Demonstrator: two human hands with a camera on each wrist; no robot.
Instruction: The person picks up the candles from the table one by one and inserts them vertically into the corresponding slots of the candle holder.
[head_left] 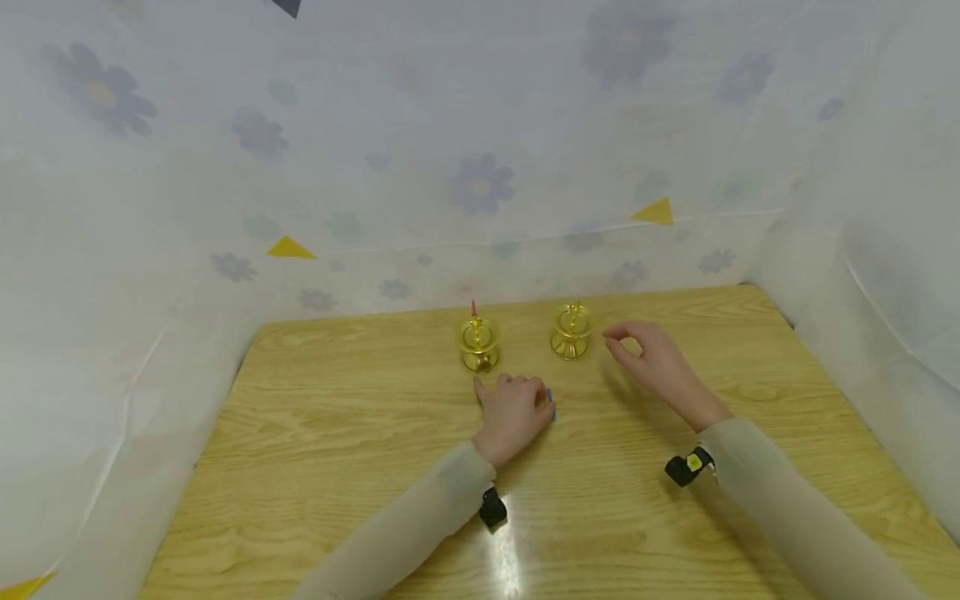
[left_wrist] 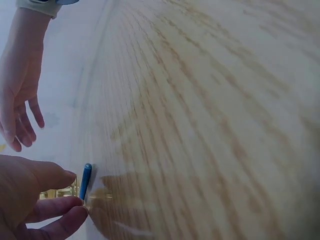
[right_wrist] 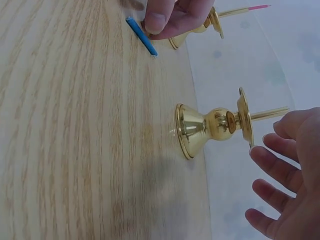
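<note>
Near the middle of the head view, our left hand [head_left: 513, 412] rests on the desk [head_left: 315, 433], fingers curled beside a thin blue candle [right_wrist: 141, 36] lying flat — touching it, it seems, though we cannot tell if it is gripped. Our right hand [head_left: 660, 362] hovers loosely open, holding nothing, just beside the right brass candlestick [right_wrist: 212, 125]. Left of it, the other candlestick [head_left: 478, 343] carries a red candle [right_wrist: 252, 8]. Flowered translucent sheeting [head_left: 480, 183] walls the desk.

A makeshift recording booth: wooden table [head_left: 315, 433] walled in by flower-printed plastic sheeting [head_left: 375, 167] with yellow triangle markers [head_left: 288, 247].
</note>
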